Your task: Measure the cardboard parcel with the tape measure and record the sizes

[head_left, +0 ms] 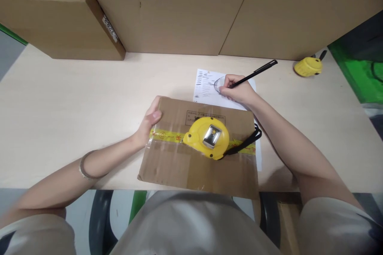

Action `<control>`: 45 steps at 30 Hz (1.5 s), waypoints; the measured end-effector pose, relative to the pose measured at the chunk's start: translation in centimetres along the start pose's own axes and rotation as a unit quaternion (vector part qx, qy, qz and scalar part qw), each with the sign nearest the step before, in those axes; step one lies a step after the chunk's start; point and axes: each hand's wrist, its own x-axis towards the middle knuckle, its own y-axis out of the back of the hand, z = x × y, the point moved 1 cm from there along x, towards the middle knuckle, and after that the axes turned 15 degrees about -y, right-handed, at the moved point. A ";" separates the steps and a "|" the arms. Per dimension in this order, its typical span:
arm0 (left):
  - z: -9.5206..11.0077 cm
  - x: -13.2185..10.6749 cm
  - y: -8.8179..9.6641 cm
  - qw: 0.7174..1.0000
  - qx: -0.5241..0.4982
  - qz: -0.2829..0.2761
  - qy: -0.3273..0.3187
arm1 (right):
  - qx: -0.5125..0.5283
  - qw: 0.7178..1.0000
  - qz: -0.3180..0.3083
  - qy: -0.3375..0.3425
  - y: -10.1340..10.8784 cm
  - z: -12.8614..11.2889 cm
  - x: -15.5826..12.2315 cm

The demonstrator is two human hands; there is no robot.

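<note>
My right hand (237,88) is closed around a black pen (255,73), its fingers resting on a white sheet of paper (206,89) that bears rows of marks and a round drawing. The pen's tip is hidden behind my fingers. With my left hand (150,121) I grip the left edge of a cardboard box (170,167) sealed with yellow printed tape. The box covers the lower part of the sheet. On top of the box lies a yellow tape measure (196,135) with a black wrist strap (247,141).
A second yellow tape measure (308,66) sits at the right rear of the pale table (74,115). Large cardboard boxes (185,12) stand along the back, and another carton (80,28) with a label is at the left rear. Chair armrests (100,223) flank my body.
</note>
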 end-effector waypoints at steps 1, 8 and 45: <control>0.0 0.0 0.0 1.000 0.001 0.002 0.000 | 0.007 1.000 0.004 0.002 0.0 0.1 0.0; 0.1 -0.1 0.1 1.000 0.011 0.003 -0.005 | 0.026 0.999 -0.033 -0.003 -1.0 -0.1 0.0; 0.3 -0.2 0.2 1.000 0.022 0.001 0.008 | 0.005 0.997 -0.060 0.042 -0.6 0.4 1.0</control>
